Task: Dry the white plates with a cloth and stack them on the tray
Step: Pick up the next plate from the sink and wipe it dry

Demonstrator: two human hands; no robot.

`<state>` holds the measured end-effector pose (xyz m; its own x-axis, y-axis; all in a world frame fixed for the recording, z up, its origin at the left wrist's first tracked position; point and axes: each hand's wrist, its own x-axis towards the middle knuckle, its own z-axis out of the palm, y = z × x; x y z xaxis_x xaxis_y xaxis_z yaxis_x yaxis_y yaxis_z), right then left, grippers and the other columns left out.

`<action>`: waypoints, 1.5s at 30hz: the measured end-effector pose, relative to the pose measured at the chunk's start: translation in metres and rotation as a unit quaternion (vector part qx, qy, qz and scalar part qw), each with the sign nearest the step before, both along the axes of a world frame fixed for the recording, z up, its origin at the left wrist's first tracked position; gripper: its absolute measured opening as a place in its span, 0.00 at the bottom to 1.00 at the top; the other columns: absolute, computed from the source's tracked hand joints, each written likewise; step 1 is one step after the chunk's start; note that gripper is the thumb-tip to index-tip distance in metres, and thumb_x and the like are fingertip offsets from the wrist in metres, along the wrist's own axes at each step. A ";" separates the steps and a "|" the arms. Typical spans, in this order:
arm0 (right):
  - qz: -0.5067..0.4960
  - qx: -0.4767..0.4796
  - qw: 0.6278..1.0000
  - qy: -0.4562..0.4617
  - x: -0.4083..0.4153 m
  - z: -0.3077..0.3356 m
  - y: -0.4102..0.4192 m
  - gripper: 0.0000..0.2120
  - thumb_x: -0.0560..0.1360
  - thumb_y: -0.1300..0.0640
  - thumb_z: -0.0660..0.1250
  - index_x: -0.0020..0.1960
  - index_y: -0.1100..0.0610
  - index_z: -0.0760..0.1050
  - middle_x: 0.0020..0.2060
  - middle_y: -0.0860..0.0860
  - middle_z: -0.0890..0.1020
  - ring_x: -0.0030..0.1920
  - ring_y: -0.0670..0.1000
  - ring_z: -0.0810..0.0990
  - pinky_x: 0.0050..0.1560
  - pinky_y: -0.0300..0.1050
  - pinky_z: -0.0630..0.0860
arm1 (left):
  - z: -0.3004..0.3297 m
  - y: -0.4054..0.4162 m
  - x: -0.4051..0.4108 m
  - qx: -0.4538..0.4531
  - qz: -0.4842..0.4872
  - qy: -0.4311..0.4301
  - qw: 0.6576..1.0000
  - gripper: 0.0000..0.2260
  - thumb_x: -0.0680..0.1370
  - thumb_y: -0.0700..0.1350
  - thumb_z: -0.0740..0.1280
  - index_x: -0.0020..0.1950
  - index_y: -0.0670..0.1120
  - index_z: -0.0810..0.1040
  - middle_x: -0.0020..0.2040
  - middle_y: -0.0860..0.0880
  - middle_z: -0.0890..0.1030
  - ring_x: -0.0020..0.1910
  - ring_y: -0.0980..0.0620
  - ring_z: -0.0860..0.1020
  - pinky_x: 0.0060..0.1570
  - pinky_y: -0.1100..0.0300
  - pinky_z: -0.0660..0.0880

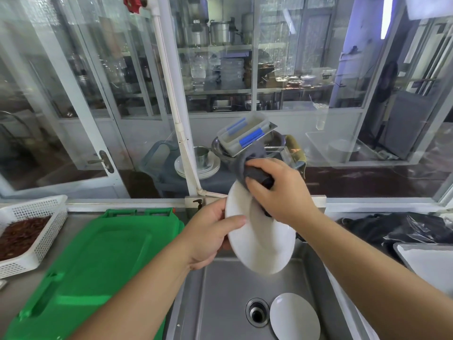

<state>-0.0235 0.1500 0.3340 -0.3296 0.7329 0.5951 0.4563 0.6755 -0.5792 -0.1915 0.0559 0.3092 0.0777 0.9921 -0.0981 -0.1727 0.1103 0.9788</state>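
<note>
left hand [210, 231] gripping plate [259, 244] rim, tilted over sink [220, 303] | right hand [282, 190] clutching cloth [250, 165], pressing it on plate | second plate [294, 315] lying beside drain [257, 312]

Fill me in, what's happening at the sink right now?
A person is drying a white plate held tilted above the sink. The left hand grips the plate's rim, while the right hand presses a grey cloth against its upper edge. A second white plate lies in the basin beside the drain, not yet picked up. A tray shows at the right edge, with no plates visible on the part in view.
</note>
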 end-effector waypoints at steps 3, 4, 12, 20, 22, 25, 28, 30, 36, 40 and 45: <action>0.107 0.110 0.986 -0.071 -0.009 0.012 -0.013 0.17 0.74 0.57 0.74 0.63 0.54 0.85 0.56 0.51 0.85 0.55 0.54 0.83 0.58 0.49 0.79 | -0.008 -0.004 0.002 0.001 0.016 -0.015 1.000 0.09 0.77 0.39 0.70 0.54 0.50 0.86 0.54 0.43 0.87 0.51 0.46 0.85 0.41 0.51 0.83; 0.117 0.131 0.982 -0.076 -0.010 0.014 -0.013 0.16 0.74 0.57 0.74 0.62 0.55 0.85 0.55 0.52 0.85 0.54 0.55 0.84 0.58 0.50 0.79 | -0.011 -0.006 0.001 0.006 0.018 -0.021 1.000 0.10 0.77 0.40 0.70 0.55 0.50 0.85 0.54 0.43 0.87 0.51 0.46 0.85 0.42 0.50 0.83; -0.075 -0.142 0.985 0.059 0.004 0.014 0.021 0.07 0.79 0.48 0.67 0.53 0.45 0.83 0.38 0.40 0.83 0.45 0.36 0.80 0.40 0.29 0.73 | -0.005 -0.017 -0.001 0.072 0.074 -0.070 0.992 0.17 0.73 0.39 0.72 0.62 0.45 0.81 0.56 0.42 0.86 0.52 0.46 0.84 0.44 0.53 0.84; -0.070 -0.487 0.779 0.388 0.007 -0.035 0.016 0.07 0.77 0.49 0.72 0.44 0.52 0.81 0.30 0.54 0.79 0.22 0.53 0.74 0.28 0.45 0.75 | -0.003 -0.010 0.005 0.164 0.147 0.016 0.975 0.13 0.72 0.49 0.74 0.54 0.63 0.86 0.56 0.52 0.87 0.56 0.53 0.84 0.55 0.48 0.82; -0.049 -0.527 0.726 0.438 0.005 -0.051 0.009 0.09 0.79 0.52 0.72 0.40 0.52 0.81 0.28 0.54 0.75 0.22 0.52 0.69 0.29 0.42 0.72 | -0.005 -0.010 0.006 0.174 0.156 0.046 0.971 0.14 0.70 0.55 0.73 0.55 0.66 0.84 0.57 0.53 0.87 0.57 0.52 0.84 0.59 0.43 0.82; -0.054 -0.541 0.701 0.463 0.007 -0.063 0.002 0.11 0.79 0.54 0.72 0.38 0.51 0.83 0.30 0.55 0.77 0.26 0.52 0.71 0.35 0.45 0.72 | -0.009 -0.011 0.010 0.166 0.138 0.063 0.974 0.18 0.69 0.55 0.74 0.58 0.69 0.82 0.59 0.54 0.86 0.60 0.50 0.83 0.60 0.42 0.81; -0.063 -0.499 0.730 0.462 0.012 -0.065 0.001 0.07 0.78 0.54 0.72 0.46 0.56 0.78 0.27 0.54 0.72 0.22 0.51 0.66 0.28 0.42 0.69 | -0.007 -0.011 0.013 0.109 0.107 0.024 0.988 0.22 0.66 0.48 0.77 0.55 0.70 0.82 0.59 0.55 0.86 0.58 0.51 0.84 0.51 0.48 0.84; -0.066 -0.463 0.766 0.442 0.016 -0.062 0.002 0.08 0.78 0.53 0.72 0.45 0.56 0.78 0.27 0.54 0.71 0.20 0.51 0.65 0.25 0.40 0.67 | -0.001 -0.008 0.009 0.061 0.092 -0.030 0.993 0.19 0.68 0.45 0.78 0.54 0.66 0.84 0.58 0.53 0.87 0.56 0.52 0.86 0.49 0.49 0.84; -0.061 -0.405 0.832 0.374 0.023 -0.047 0.006 0.03 0.77 0.52 0.73 0.46 0.45 0.84 0.33 0.52 0.84 0.24 0.50 0.77 0.26 0.43 0.75 | 0.018 -0.002 -0.017 -0.030 0.113 -0.077 0.990 0.17 0.75 0.45 0.71 0.64 0.50 0.82 0.60 0.42 0.86 0.58 0.42 0.84 0.63 0.40 0.77; -0.060 -0.345 0.893 0.282 0.022 -0.035 0.009 0.04 0.76 0.49 0.70 0.48 0.41 0.83 0.35 0.48 0.86 0.28 0.49 0.83 0.27 0.41 0.78 | 0.018 -0.002 -0.017 -0.012 0.100 -0.046 0.994 0.15 0.77 0.40 0.68 0.63 0.47 0.82 0.57 0.41 0.87 0.52 0.45 0.84 0.53 0.49 0.81; -0.036 -0.180 0.977 0.106 0.014 -0.005 0.016 0.08 0.77 0.49 0.68 0.53 0.38 0.81 0.42 0.39 0.85 0.44 0.40 0.82 0.45 0.39 0.80 | 0.011 -0.002 -0.007 0.015 0.060 0.044 0.997 0.11 0.83 0.36 0.65 0.64 0.46 0.80 0.55 0.45 0.88 0.53 0.49 0.86 0.46 0.57 0.84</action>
